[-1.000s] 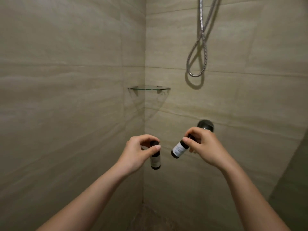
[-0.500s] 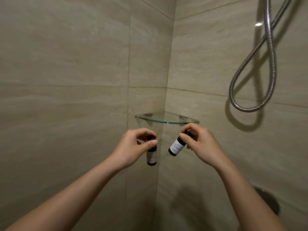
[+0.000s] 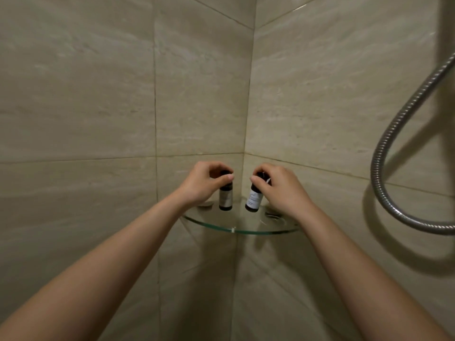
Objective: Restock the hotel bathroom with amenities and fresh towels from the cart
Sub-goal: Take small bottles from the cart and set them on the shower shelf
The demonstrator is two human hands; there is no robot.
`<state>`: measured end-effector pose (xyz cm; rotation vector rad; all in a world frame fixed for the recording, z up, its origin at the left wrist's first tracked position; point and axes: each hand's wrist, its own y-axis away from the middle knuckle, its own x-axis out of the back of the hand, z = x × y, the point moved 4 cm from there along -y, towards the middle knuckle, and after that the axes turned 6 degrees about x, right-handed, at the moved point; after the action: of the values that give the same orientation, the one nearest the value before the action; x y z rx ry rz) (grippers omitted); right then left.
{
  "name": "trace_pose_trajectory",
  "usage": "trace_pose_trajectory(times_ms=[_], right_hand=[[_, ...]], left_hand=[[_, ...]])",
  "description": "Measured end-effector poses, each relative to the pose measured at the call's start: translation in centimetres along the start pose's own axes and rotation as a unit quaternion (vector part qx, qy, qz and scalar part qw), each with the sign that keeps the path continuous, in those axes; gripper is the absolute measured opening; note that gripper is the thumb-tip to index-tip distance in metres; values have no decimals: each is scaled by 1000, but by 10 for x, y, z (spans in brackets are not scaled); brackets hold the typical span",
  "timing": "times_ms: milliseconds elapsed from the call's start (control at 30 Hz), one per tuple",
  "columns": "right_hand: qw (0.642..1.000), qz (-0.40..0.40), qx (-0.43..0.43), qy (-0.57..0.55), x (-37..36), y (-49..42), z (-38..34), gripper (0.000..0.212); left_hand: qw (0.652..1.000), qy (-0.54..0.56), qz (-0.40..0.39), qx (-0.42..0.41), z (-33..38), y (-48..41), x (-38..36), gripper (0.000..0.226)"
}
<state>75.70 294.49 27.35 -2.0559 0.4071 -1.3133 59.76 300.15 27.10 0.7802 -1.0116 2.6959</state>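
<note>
Bottles under inspection number two. The left bottle (image 3: 225, 196) stands upright over the back-left part of the glass corner shelf (image 3: 236, 231). Its base appears to meet the glass, though contact cannot be confirmed. The left grip (image 3: 202, 183) is narrow, with thumb and fingers pinched round the cap. The right bottle (image 3: 254, 199) is just to its right, over the back of the shelf. It is tilted, cap leaning right, with its lower-left edge nearest the glass. The right grip (image 3: 280, 190) pinches it at the cap and shoulder. The bottles are near each other but apart.

Assessment: placement is in hand and not complete.

Recommendations:
- Bring the right bottle upright so its base lands flat before the fingers let go, as a tilted base on smooth glass is likely to skid or topple.
- Release each bottle only once it bears its own weight.
- Set both well back from the shelf's curved front rim.
- Leave a gap between them, so that withdrawing one hand does not knock the other bottle.

Surroundings: tiled walls (image 3: 73, 94) meet in the corner behind the shelf, and a shower hose (image 3: 394, 134) loops well to its right.
</note>
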Motion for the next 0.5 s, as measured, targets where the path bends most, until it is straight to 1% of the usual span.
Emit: trace_pose_trajectory(times_ms=[100, 300, 500], right_hand=[[999, -31, -4, 18, -16, -13, 8, 21], [997, -71, -2, 15, -31, -18, 16, 24], [997, -74, 2, -13, -32, -16, 18, 25]], left_hand=[[1000, 1, -22, 6, -6, -10, -10, 25], [999, -17, -48, 15, -13, -18, -18, 28], [997, -24, -64, 19, -17, -15, -25, 29]])
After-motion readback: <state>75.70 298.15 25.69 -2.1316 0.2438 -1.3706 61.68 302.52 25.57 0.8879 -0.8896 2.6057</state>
